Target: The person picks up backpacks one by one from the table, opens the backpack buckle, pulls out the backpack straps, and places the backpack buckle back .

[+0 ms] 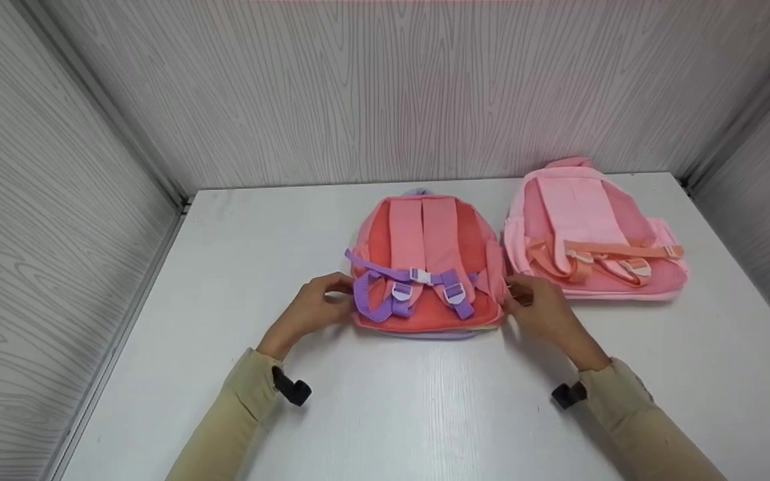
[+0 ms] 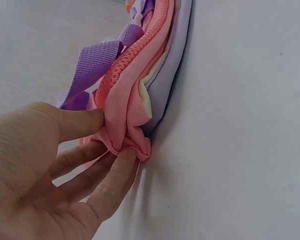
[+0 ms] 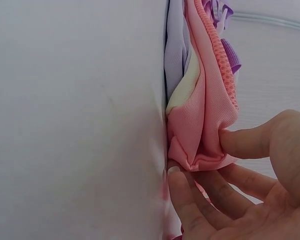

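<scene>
A small coral-pink backpack [image 1: 378,227] with purple straps [image 1: 373,300] and white buckles lies strap side up on the white table. My left hand [image 1: 318,304] pinches its lower left corner; in the left wrist view the thumb [image 2: 82,124] presses the pink side fabric from above and the fingers curl beneath. At the lower right corner my right hand [image 1: 542,310] grips the side in the same way, its thumb [image 3: 247,142] on the folded pink cloth [image 3: 205,125]. Lavender and cream fabric of the bag's front shows underneath, against the table.
A second, lighter pink backpack [image 1: 579,200] with orange straps lies to the right, close beside my right hand. The white table [image 1: 258,234] meets grey wood-grain panels [image 1: 358,93] at the back and both sides.
</scene>
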Available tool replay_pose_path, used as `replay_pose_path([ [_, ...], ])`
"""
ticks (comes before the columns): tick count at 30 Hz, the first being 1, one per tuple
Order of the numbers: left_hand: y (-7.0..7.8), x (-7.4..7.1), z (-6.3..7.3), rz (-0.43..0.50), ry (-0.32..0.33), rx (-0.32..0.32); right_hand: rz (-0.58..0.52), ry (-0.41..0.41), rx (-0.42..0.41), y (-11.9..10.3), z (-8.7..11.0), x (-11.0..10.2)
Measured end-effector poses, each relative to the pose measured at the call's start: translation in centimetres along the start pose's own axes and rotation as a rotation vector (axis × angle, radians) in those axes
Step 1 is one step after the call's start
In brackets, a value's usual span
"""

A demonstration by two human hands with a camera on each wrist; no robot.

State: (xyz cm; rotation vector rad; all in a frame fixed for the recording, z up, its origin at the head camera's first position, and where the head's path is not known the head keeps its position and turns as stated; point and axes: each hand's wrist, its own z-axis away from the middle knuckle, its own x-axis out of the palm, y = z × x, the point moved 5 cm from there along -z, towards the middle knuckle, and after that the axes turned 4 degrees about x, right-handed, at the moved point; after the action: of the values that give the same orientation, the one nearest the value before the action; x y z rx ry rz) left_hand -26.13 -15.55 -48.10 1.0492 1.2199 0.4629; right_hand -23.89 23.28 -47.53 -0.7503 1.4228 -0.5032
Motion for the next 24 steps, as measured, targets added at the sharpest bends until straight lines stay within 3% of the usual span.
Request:
replay_pose_path([
  [17,-0.2,-1.0,1.1,0.024,0.058,-0.083,-0.019,-0.010,-0.047,-0.7,-0.2,-0.5],
  [24,0.5,-1.9,1.6,-0.022,0.090,-0.106,-0.027,-0.005,-0.028,-1.5,-0.2,-1.4],
])
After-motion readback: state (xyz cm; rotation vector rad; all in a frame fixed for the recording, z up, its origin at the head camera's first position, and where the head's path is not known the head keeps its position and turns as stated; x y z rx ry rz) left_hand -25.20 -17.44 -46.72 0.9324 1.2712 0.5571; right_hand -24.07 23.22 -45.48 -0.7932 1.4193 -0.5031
